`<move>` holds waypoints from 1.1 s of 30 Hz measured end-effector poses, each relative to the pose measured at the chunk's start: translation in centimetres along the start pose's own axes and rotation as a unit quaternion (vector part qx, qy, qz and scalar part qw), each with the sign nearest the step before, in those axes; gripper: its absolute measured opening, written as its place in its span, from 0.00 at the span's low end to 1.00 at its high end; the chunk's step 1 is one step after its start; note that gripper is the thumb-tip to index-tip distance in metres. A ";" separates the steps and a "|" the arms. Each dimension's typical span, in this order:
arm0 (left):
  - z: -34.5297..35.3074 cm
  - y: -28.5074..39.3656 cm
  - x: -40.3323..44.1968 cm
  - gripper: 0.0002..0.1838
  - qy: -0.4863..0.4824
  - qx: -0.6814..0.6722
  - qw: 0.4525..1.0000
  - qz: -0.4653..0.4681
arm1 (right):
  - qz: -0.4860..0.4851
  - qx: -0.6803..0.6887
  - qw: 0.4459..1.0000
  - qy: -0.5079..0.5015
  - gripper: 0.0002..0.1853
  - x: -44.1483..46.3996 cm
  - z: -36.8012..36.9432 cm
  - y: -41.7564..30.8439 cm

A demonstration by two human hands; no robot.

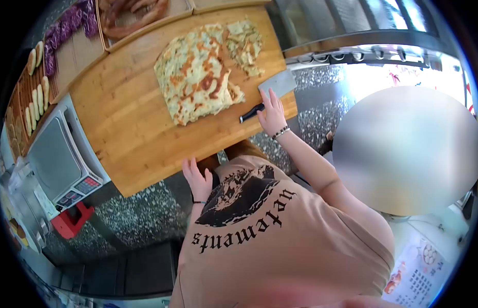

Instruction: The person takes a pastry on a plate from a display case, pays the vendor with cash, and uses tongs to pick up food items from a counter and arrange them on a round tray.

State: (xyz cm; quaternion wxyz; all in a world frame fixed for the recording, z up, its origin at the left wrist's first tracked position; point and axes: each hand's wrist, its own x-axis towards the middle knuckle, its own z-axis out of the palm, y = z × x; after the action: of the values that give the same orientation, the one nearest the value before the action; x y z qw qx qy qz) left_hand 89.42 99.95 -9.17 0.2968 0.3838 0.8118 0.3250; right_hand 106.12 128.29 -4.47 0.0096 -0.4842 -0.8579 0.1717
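Observation:
My right hand (273,117) lies over a cleaver (281,83) at the right end of the wooden board (126,143). Its fingers are stretched out and apart, touching the cleaver near where the blade meets the black handle, not wrapped round it. My left hand (198,184) rests at the near edge of the board, fingers extended, holding nothing. On the board lies a large browned flatbread (192,77), roughly square with a torn right side. Smaller cut pieces of flatbread (245,46) are heaped at its upper right.
A digital scale (56,154) stands left of the board, above a red object (73,220). Trays at the back left hold sausages (133,15), purple wrapped items (69,28) and pale bread rolls (37,100). A metal counter unit (352,31) borders the back right. A blurred oval hides the right side.

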 end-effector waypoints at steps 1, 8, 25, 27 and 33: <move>-0.1 0.1 0.2 0.33 -0.006 0.007 1.000 -0.005 | -0.007 0.014 1.000 0.001 0.39 0.2 0.4 -0.7; -1.0 -0.9 -0.2 0.33 -0.029 0.021 0.999 -0.014 | -0.025 0.029 0.999 0.005 0.39 0.7 2.7 -2.1; 3.3 3.6 1.6 0.35 -0.003 0.009 0.999 0.041 | -0.153 0.180 0.957 -0.166 0.28 -2.5 -0.8 -0.7; 5.4 4.6 1.9 0.36 0.011 0.022 0.998 0.055 | -0.147 0.161 0.940 -0.263 0.29 -3.1 -2.1 0.4; 9.0 10.0 2.7 0.38 -0.007 0.031 0.999 0.033 | -0.194 0.139 0.958 -0.160 0.36 -2.2 -9.3 7.1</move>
State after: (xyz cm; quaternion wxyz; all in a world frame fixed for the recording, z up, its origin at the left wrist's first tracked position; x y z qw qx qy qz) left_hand 98.86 109.73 -7.73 0.2796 0.4220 0.8061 0.3066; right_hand 114.88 132.42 2.46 -0.0274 -0.2688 -0.8933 0.3592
